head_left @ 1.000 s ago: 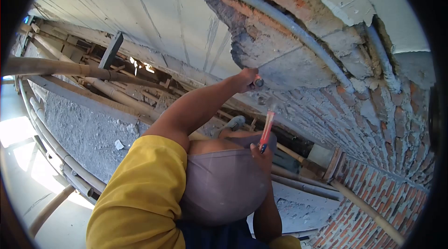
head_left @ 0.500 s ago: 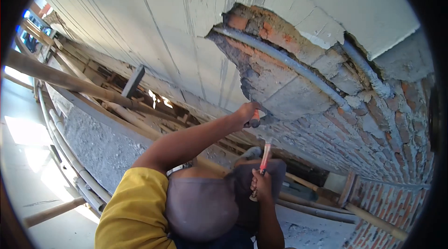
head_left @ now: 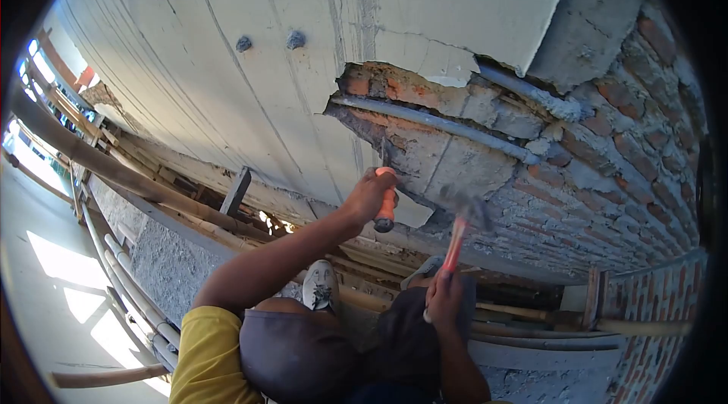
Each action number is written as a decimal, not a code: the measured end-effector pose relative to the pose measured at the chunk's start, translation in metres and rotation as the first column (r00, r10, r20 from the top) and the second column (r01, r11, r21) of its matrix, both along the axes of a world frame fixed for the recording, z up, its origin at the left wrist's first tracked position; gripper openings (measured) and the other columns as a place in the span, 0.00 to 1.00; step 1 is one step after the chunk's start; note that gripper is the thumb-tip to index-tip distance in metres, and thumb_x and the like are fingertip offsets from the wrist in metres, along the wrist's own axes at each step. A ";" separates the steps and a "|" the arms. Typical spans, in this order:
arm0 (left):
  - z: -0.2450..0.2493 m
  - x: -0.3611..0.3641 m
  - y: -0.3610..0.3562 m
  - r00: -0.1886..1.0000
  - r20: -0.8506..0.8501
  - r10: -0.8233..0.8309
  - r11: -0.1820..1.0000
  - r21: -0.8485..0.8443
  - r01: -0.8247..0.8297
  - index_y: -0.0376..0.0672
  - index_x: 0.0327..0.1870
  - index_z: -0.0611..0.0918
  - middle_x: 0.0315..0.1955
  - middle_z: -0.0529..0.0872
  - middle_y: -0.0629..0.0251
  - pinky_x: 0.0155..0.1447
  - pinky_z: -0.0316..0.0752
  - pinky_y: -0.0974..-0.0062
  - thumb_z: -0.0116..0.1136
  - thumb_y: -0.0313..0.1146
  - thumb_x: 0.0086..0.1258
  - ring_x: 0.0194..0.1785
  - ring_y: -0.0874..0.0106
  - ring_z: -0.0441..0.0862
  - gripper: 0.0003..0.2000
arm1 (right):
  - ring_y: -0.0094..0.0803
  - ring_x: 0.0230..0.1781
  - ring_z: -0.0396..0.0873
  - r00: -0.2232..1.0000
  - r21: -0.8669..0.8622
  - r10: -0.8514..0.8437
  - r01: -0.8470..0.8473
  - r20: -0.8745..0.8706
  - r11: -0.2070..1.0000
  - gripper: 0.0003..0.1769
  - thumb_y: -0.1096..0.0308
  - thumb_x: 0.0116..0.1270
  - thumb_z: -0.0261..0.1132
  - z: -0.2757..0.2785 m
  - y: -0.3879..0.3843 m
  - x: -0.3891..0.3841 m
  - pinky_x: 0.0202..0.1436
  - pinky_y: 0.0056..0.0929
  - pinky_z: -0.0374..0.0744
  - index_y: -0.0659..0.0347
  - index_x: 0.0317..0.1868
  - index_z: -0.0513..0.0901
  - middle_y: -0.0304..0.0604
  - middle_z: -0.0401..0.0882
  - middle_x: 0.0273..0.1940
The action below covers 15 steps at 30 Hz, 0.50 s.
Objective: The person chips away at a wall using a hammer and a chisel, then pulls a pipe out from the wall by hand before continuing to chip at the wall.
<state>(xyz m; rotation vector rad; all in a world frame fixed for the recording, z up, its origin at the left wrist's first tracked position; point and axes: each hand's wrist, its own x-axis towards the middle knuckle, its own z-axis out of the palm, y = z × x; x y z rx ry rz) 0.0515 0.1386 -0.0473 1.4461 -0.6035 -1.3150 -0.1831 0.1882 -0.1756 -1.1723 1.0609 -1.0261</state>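
Left hand (head_left: pixel 369 195) and right hand (head_left: pixel 444 296) are gripping a chisel (head_left: pixel 384 203) and a hammer (head_left: pixel 455 243).

The left grip is closing around the chisel's orange handle; its metal shaft is pointing at the broken edge of the plaster (head_left: pixel 299 150), below the exposed pipe (head_left: pixel 440 123). The right grip is closing around the hammer's red handle; the blurred head is hovering near the chisel's butt end, apart from it. Whether the chisel tip is touching the wall is not discernible.
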 end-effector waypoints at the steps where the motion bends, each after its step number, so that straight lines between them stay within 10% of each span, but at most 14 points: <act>1: -0.004 0.009 0.000 0.981 0.144 -0.130 0.991 0.052 0.123 0.40 0.43 0.69 0.26 0.76 0.64 0.34 0.72 0.77 0.50 0.41 0.65 0.27 0.75 0.74 0.14 | 0.19 0.10 0.59 0.998 -0.161 -0.010 0.019 0.061 0.987 0.21 0.49 0.73 0.49 0.025 -0.010 0.008 0.13 0.19 0.60 0.58 0.30 0.66 0.32 0.62 0.16; 3: -0.021 0.034 -0.001 0.834 0.398 -0.383 0.923 0.197 0.330 0.40 0.44 0.70 0.28 0.80 0.61 0.38 0.74 0.73 0.50 0.42 0.65 0.31 0.71 0.79 0.15 | 0.19 0.12 0.60 0.983 -0.436 0.045 0.039 0.180 0.899 0.22 0.47 0.72 0.50 0.083 -0.033 0.018 0.15 0.18 0.60 0.58 0.32 0.66 0.32 0.63 0.17; 5: -0.016 0.052 0.011 0.220 0.706 -0.673 0.706 0.525 0.476 0.40 0.47 0.70 0.33 0.82 0.58 0.42 0.74 0.69 0.52 0.44 0.64 0.37 0.66 0.82 0.18 | 0.20 0.15 0.62 0.908 -0.631 0.070 0.230 0.414 0.741 0.23 0.45 0.70 0.51 0.139 -0.054 0.041 0.17 0.19 0.62 0.58 0.32 0.67 0.33 0.64 0.20; 6: -0.014 0.060 0.016 -0.155 0.693 -0.704 0.586 0.690 0.425 0.41 0.48 0.71 0.35 0.84 0.57 0.45 0.75 0.67 0.53 0.44 0.64 0.40 0.63 0.83 0.19 | 0.22 0.16 0.63 0.874 -0.689 0.115 0.285 0.473 0.667 0.21 0.47 0.70 0.52 0.156 -0.065 0.049 0.17 0.20 0.63 0.58 0.33 0.67 0.34 0.66 0.21; 8: -0.028 0.070 0.029 -0.401 0.484 -0.778 0.378 0.870 0.317 0.42 0.53 0.71 0.41 0.84 0.57 0.49 0.74 0.61 0.55 0.47 0.62 0.47 0.59 0.83 0.23 | 0.24 0.17 0.65 0.911 -0.779 0.069 0.306 0.406 0.548 0.18 0.51 0.71 0.53 0.155 -0.097 0.059 0.18 0.22 0.63 0.59 0.34 0.68 0.36 0.67 0.22; 13: -0.038 0.095 0.072 -0.539 0.184 -0.822 0.073 0.973 0.221 0.43 0.57 0.71 0.41 0.85 0.58 0.47 0.76 0.61 0.59 0.48 0.62 0.46 0.62 0.83 0.26 | 0.25 0.15 0.66 0.955 -0.617 -0.118 -0.079 -0.272 0.783 0.16 0.53 0.70 0.55 0.148 -0.113 0.066 0.18 0.23 0.63 0.59 0.34 0.70 0.37 0.69 0.22; 15: -0.021 0.094 0.092 -0.245 0.126 -0.961 0.082 0.979 0.184 0.42 0.56 0.72 0.40 0.85 0.57 0.45 0.77 0.61 0.60 0.46 0.62 0.44 0.62 0.84 0.25 | 0.25 0.15 0.65 0.999 -0.543 -0.045 0.041 0.006 0.839 0.17 0.53 0.70 0.55 0.151 -0.091 0.064 0.18 0.23 0.63 0.59 0.34 0.70 0.36 0.68 0.21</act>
